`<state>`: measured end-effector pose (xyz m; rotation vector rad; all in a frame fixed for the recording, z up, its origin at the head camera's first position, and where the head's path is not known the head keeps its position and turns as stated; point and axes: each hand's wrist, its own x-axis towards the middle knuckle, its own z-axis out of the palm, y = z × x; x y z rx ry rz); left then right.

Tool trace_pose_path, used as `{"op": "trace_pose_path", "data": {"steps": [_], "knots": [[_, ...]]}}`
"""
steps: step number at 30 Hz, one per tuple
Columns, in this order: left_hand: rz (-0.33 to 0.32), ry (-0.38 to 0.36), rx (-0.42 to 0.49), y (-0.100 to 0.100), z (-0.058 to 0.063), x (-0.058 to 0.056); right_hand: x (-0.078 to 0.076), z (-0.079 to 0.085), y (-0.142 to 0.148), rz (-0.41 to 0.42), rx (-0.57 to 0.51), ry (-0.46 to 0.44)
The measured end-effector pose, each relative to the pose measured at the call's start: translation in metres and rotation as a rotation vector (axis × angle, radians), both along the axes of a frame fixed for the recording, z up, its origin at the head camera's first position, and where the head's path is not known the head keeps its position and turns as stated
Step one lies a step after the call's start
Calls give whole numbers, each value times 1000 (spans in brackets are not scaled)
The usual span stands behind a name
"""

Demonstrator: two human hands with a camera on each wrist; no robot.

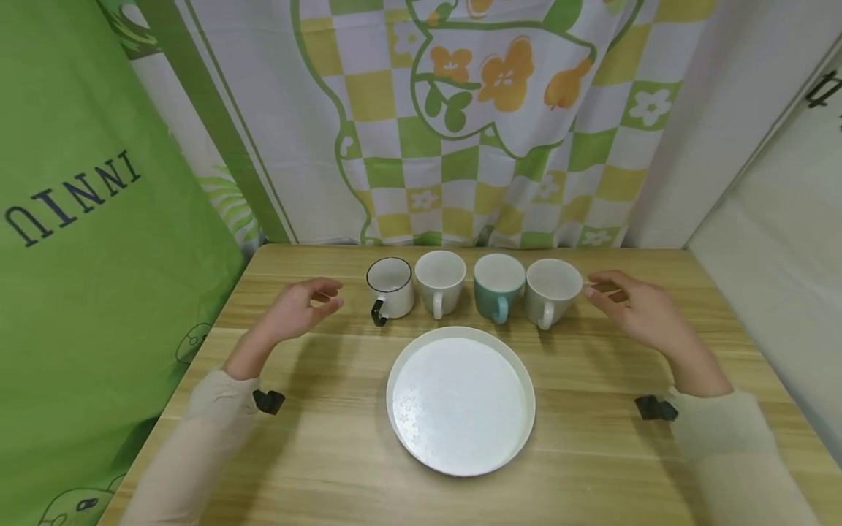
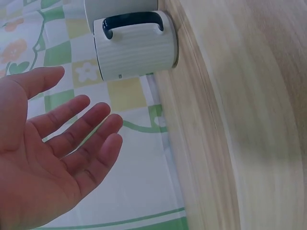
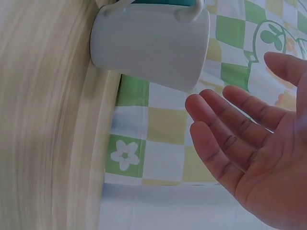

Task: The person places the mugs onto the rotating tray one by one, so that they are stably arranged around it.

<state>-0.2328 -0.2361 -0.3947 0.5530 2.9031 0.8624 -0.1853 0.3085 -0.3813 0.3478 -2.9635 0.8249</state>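
Note:
A row of mugs stands along the back of the table: a white mug with a black rim and black handle (image 1: 397, 302), a plain white mug (image 1: 450, 288), a teal mug (image 1: 487, 296) and a greyish-white mug (image 1: 554, 296). In front of them lies a round white tray (image 1: 463, 409). To the left of the black-handled mug hovers my left hand (image 1: 304, 307), fingers loosely bent and holding nothing. My right hand (image 1: 634, 303) is beside the greyish-white mug, its fingertips close to the rim; the right wrist view shows the palm with nothing in it.
The wooden table (image 1: 329, 453) ends at a patterned curtain (image 1: 447, 168) behind the mugs. Green fabric (image 1: 99, 292) hangs at the left, and a pale cloth (image 1: 783, 190) borders the right side.

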Motion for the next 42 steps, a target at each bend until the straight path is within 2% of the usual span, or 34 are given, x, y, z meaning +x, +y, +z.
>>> {"op": "trace_pose_path", "data": {"steps": [7,13,27,34,42], "knots": [[-41,-34,60,3,-1,5,3,-3,0,4,-26,47],[-58,-90,90,4,-6,9,5,-5,0,10,-43,43],[-90,-105,118,8,-13,17,6,-9,-1,23,-65,39],[-143,-90,138,14,-18,21,9,-11,-4,23,-84,29],[-207,-117,147,18,-26,22,13,-19,-6,36,-187,-18]]}}
